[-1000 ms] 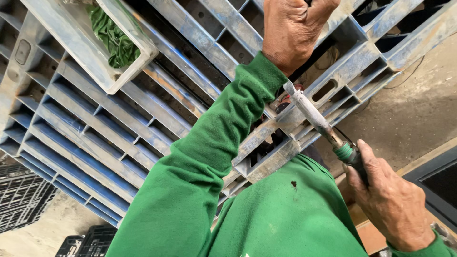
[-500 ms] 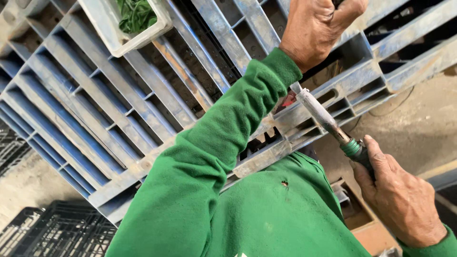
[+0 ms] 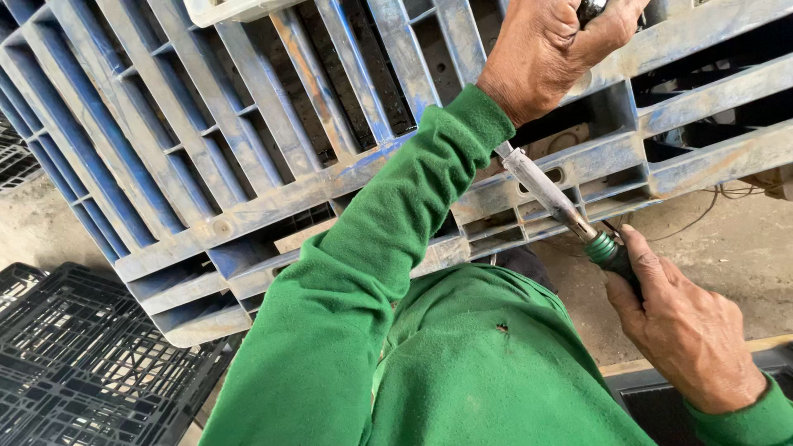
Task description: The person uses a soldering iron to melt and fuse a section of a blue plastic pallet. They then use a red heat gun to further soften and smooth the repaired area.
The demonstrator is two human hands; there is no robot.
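Note:
My left hand reaches up over a worn blue plastic pallet, its fingers closed around a small dark object at the frame's top edge. What that object is stays unclear. My right hand grips the green and black handle of a long tool. Its grey metal shaft slants up and left, and the tip goes under my left wrist against the pallet's ribs. My green sleeve crosses the middle of the view.
A black plastic lattice crate lies at the lower left. The corner of a white tray shows at the top. Bare concrete floor with a thin wire lies to the right; a dark box edge sits beneath my right hand.
The view has shifted, so the white tray with green contents has slid almost out of the top. Both hands keep their grips, and the tool stays pressed to the pallet.

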